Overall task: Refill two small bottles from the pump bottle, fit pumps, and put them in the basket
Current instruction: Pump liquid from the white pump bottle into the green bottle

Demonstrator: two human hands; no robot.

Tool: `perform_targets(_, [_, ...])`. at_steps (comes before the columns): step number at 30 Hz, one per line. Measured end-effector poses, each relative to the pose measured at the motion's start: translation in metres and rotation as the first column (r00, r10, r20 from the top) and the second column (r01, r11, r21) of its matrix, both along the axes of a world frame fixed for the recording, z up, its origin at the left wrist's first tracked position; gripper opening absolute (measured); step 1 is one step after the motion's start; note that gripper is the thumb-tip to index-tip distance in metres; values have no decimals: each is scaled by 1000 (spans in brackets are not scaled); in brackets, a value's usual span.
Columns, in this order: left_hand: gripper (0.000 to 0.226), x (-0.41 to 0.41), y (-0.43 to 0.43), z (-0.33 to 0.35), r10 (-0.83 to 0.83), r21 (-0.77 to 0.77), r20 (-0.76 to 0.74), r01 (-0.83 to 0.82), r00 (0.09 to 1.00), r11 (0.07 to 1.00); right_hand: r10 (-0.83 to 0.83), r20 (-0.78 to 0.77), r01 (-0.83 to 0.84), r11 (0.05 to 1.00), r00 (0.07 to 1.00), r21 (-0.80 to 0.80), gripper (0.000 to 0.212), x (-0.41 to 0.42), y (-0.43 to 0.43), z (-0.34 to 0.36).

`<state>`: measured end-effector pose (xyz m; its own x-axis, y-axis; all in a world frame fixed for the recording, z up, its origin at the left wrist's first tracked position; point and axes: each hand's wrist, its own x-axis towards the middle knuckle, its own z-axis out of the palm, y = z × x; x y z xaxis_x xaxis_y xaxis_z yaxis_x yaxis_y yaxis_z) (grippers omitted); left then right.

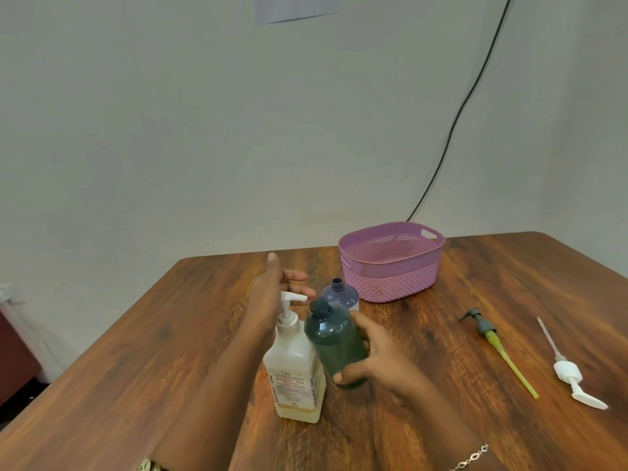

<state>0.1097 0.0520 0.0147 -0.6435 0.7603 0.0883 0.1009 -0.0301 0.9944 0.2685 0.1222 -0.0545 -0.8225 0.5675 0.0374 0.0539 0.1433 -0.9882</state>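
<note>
Green bottle (334, 345), gripped in my right hand (380, 363), leans neck-first toward the spout of the pump bottle (295, 368), well in from the tabletop edges; my left hand (268, 297), fingers loose, hovers beside the pump head.

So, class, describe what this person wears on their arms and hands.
Both forearms are bare, with no sleeves in view. The wrist of the right hand carries a silver chain-link bracelet; that of the left hand a gold-coloured bangle, cut off by the frame edge. No gloves or rings show.
</note>
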Motion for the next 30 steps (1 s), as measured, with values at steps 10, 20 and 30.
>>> perform_targets(10, [44, 5, -14, 2, 55, -89, -109, -65, 993, 994, -63, 74, 49, 984, 995, 173, 74, -2, 2, 11])
perform_targets(20, [37, 10, -33, 1, -33, -243, 148, 69, 988, 968, -97, 113, 69, 971, 989, 228, 69, -2, -2, 33])
perform_targets(30, [36, 8, -31, -10, -36, -232, 186, 80, 982, 969, -101, 135, 63, 963, 986, 263, 65, -2, 0, 29])
